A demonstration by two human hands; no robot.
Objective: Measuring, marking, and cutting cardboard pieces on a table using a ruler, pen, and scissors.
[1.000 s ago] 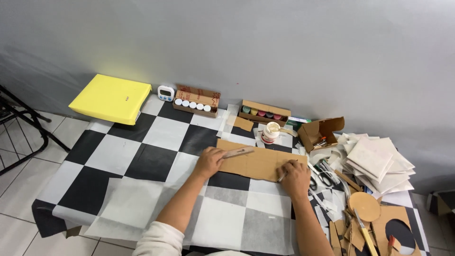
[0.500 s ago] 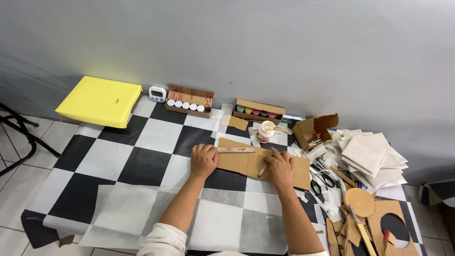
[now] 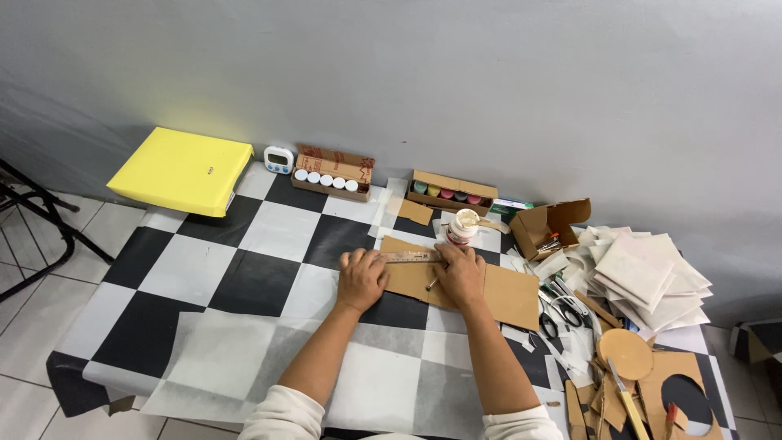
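Note:
A brown cardboard sheet (image 3: pixel 511 295) lies flat on the black-and-white checkered table (image 3: pixel 244 244). A metal ruler (image 3: pixel 410 257) rests across its upper left part. My left hand (image 3: pixel 361 278) presses flat on the ruler's left end and the cardboard's left edge. My right hand (image 3: pixel 461 273) lies on the cardboard at the ruler's right end and holds a thin pencil-like tool (image 3: pixel 432 284) with its tip on the sheet.
Yellow box (image 3: pixel 182 169) at back left. A small timer (image 3: pixel 278 159), a box of white-capped jars (image 3: pixel 331 173), a box of coloured paint pots (image 3: pixel 452 192) and a glue jar (image 3: pixel 463 226) stand behind. Scissors (image 3: pixel 557 308), white sheets (image 3: pixel 643 273) and cardboard scraps (image 3: pixel 627 383) crowd the right.
Both hands have shifted left along the cardboard, closer together at the ruler. The camera view has also shifted.

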